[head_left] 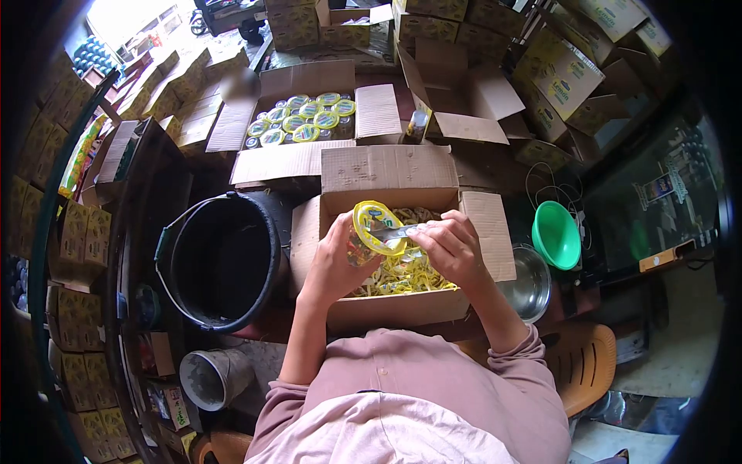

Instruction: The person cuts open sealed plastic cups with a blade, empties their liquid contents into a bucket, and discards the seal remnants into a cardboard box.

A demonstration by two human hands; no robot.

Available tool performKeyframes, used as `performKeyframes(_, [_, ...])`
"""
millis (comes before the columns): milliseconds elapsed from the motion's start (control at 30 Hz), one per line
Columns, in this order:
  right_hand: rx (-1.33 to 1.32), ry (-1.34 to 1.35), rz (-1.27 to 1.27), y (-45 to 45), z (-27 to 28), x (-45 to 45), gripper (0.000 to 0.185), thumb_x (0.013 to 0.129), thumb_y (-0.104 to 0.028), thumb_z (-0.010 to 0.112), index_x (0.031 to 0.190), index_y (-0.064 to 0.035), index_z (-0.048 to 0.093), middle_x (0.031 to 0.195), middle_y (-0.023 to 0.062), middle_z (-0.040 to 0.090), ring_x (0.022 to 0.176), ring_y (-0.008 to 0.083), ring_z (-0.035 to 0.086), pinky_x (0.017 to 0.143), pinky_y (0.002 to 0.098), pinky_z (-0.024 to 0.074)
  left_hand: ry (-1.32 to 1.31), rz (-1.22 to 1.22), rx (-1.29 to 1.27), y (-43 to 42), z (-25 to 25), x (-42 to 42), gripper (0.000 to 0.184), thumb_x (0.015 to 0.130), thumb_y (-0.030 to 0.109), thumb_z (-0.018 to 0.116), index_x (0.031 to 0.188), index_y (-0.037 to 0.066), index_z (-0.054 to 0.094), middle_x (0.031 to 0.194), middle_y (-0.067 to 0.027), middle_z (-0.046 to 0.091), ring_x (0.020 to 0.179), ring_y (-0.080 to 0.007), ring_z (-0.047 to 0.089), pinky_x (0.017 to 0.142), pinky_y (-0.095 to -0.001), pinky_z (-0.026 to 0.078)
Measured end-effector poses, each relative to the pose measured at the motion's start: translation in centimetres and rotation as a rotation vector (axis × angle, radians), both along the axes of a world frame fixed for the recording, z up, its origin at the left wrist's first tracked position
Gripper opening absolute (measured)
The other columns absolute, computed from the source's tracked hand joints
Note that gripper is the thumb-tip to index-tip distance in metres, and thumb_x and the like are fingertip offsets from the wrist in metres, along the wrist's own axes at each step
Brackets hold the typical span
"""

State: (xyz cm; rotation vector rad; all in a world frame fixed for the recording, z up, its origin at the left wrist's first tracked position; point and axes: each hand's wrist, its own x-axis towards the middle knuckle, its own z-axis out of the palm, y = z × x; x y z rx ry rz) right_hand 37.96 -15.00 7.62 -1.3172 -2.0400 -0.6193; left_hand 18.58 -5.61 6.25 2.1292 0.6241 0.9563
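A clear plastic cup with a yellow-rimmed printed lid (376,226) is tilted in my left hand (334,259), its fingers wrapped round the cup's side. My right hand (450,246) pinches a small metal tool (396,232), whose far end lies against the lid. Both hands are above an open cardboard box (398,309) with its flaps folded out. Yellow strips and scraps (410,274) fill the inside of that box. The contents of the cup are too small to tell.
Behind stands an open carton (297,75) with several lidded cups (306,132). A black bucket (224,263) is at the left, a grey pail (212,379) below it. A green bowl (556,235) and metal bowl (528,286) are at the right. Stacked cartons surround the area.
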Motion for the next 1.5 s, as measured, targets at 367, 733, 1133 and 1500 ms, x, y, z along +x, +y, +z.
performKeyframes(367, [-0.047, 0.047, 0.120, 0.6, 0.5, -0.2, 0.034, 0.070, -0.005, 0.063, 0.104, -0.0040, 0.060, 0.078, 0.0022, 0.058, 0.077, 0.0144, 0.058, 0.078, 0.0329, 0.0492, -0.033, -0.161, -0.180, 0.1, 0.5, 0.0, 0.049, 0.067, 0.008, 0.071, 0.108, 0.000, 0.045, 0.094, -0.0138, 0.057, 0.083, -0.0210, 0.059, 0.070, -0.0302, 0.049])
performKeyframes(733, [-0.032, 0.109, 0.138, 0.6, 0.0, 0.0, 0.048, 0.073, -0.001, 0.058, 0.120, -0.0007, 0.051, 0.068, 0.0043, 0.055, 0.068, 0.0166, 0.057, 0.074, 0.0321, 0.0510, -0.041, -0.300, -0.285, 0.2, 0.1, 0.0, 0.051, 0.068, 0.008, 0.070, 0.111, -0.002, 0.045, 0.096, -0.0123, 0.057, 0.086, -0.0171, 0.058, 0.073, -0.0291, 0.048])
performKeyframes(1133, [-0.063, 0.132, 0.176, 1.0, -0.4, -0.3, 0.055, 0.070, 0.002, 0.057, 0.124, 0.0006, 0.046, 0.066, 0.0050, 0.051, 0.066, 0.0179, 0.056, 0.073, 0.0327, 0.0512, 0.002, -0.428, -0.489, 0.7, 0.1, -0.5, 0.052, 0.070, 0.010, 0.071, 0.114, -0.002, 0.044, 0.098, -0.0091, 0.059, 0.084, -0.0112, 0.057, 0.063, -0.0237, 0.050])
performKeyframes(1500, [-0.059, 0.140, 0.200, 2.7, -0.7, 0.2, 0.056, 0.070, 0.000, 0.059, 0.124, 0.0023, 0.045, 0.066, 0.0049, 0.054, 0.066, 0.0178, 0.057, 0.073, 0.0330, 0.0515, -0.120, -0.763, -1.007, 2.6, -2.4, -0.5, 0.058, 0.069, 0.008, 0.071, 0.119, 0.000, 0.041, 0.106, -0.0088, 0.055, 0.093, -0.0139, 0.055, 0.083, -0.0291, 0.046])
